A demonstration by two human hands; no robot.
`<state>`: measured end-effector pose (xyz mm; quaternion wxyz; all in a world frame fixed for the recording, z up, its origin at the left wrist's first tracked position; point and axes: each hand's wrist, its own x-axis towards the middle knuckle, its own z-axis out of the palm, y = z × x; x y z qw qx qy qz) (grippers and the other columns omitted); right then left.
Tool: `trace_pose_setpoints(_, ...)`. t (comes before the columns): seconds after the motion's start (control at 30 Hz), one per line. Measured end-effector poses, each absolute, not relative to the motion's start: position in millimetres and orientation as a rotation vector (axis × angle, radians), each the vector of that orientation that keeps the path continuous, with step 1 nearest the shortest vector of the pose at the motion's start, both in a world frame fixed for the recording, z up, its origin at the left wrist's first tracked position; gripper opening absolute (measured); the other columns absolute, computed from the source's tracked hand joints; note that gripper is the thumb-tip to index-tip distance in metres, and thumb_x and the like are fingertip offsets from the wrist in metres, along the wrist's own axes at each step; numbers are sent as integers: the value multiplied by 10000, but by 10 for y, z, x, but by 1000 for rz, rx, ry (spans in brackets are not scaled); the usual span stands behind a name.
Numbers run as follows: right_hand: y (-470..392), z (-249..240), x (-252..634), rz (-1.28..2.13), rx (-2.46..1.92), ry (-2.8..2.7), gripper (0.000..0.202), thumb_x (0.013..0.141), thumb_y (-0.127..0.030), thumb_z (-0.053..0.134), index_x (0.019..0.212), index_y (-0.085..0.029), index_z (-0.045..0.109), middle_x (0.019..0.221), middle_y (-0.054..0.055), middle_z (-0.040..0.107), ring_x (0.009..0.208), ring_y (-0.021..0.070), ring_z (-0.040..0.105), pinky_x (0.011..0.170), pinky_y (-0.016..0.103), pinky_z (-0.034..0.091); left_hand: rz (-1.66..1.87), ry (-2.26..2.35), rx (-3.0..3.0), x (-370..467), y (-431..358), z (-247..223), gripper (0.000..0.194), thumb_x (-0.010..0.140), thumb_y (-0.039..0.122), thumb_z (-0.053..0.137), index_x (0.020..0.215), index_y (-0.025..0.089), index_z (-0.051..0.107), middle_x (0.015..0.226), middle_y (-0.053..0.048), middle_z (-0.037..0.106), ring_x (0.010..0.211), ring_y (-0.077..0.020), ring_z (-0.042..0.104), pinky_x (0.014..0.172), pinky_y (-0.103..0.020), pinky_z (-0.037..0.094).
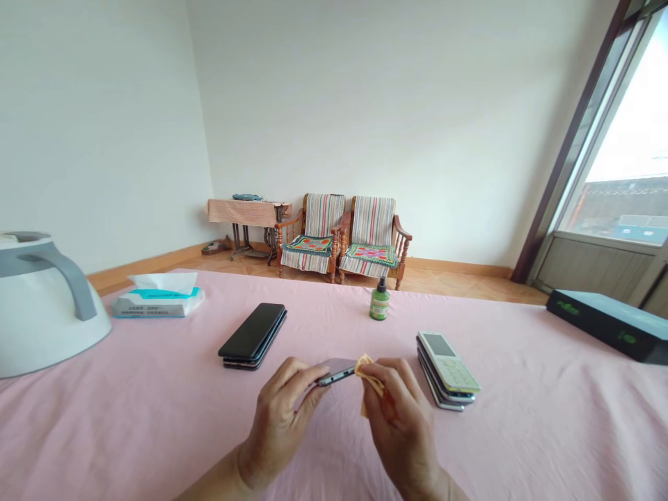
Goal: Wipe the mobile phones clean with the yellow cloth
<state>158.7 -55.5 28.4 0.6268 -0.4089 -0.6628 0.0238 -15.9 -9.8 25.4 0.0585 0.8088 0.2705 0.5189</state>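
Note:
My left hand (282, 417) is closed on one end of a smartphone (338, 374), thumb and fingers pinching it. The phone is tilted above the table, with its bottom edge and port facing me. In my right hand (401, 421) a yellow-orange cloth (369, 379) is pinched, pressed at the phone's right end. A stack of dark smartphones (255, 334) lies left of my hands. To the right is another stack of phones (441, 390), with a white keypad phone (447, 362) on top.
A green spray bottle (380, 303) stands beyond my hands. A tissue pack (156, 299) and a white kettle (42, 306) are at the left; a black box (610, 327) sits at the far right. A pink cloth (172, 417) covers the table. Two wooden chairs (373, 229) stand by the wall.

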Motion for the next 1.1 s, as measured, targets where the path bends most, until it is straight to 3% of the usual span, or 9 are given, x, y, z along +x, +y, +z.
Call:
trace_pose_setpoints(0.4, -595, 249, 1470, -52, -998, -1657, 281, 851, -37, 430, 1029, -201, 570, 926, 68, 558, 850, 155, 578, 717, 257, 516, 1542, 778, 2464, -127, -118, 278, 158, 899, 129, 532, 1027, 160, 618, 811, -39, 570, 731, -140, 594, 649, -217, 495)
trace_pose_setpoints(0.87, -555, 185, 1473, 73, -973, -1621, 229, 856, -87, 431, 985, -212, 573, 901, 58, 560, 774, 145, 589, 667, 239, 511, 1601, 776, 2521, -112, -122, 324, 141, 916, 160, 509, 1011, 171, 613, 776, -37, 585, 699, -142, 617, 623, -212, 521)
trace_pose_setpoints(1.1, -494, 166, 1393, -18, -938, -1506, 219, 870, -119, 425, 958, -223, 596, 853, 60, 581, 750, 153, 588, 649, 235, 494, 1611, 725, 2542, -120, -93, 285, 174, 918, 128, 493, 1052, 175, 593, 782, -36, 588, 701, -137, 627, 627, -198, 529)
